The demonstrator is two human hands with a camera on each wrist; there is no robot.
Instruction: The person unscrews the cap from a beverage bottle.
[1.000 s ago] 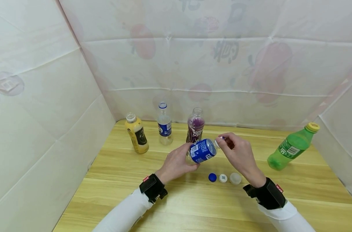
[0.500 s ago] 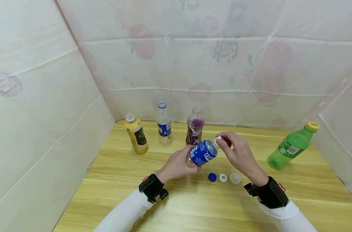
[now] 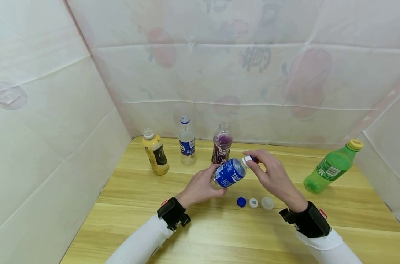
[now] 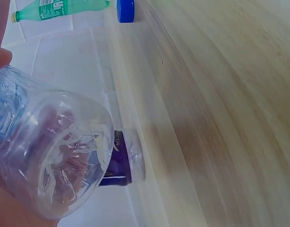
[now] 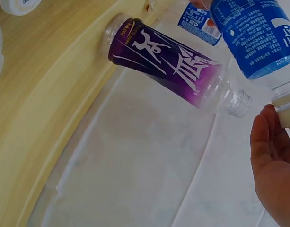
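Observation:
My left hand (image 3: 201,187) grips a clear plastic bottle (image 3: 230,173) with a blue label round its body. The bottle is tilted, its neck pointing to the upper right; its clear base (image 4: 69,156) fills much of the left wrist view. At the neck, my right hand (image 3: 272,174) pinches a white cap (image 3: 247,160) between thumb and fingers. The right wrist view shows that cap (image 5: 286,111) right at the bottle's mouth. Below the hands, a blue cap (image 3: 241,202), a white cap (image 3: 253,203) and a wider translucent cap (image 3: 267,203) lie in a row.
Behind the hands stand three uncapped bottles: a yellow one (image 3: 156,156), a clear one with a blue label (image 3: 187,146) and a purple one (image 3: 222,148). A green bottle (image 3: 332,168) with a yellow cap stands at right. White sheeting (image 3: 219,73) encloses the wooden table (image 3: 213,234).
My right fingers have shifted round the white cap, so more of it shows. The held bottle has turned and shifted slightly. Everything on the table stays in place.

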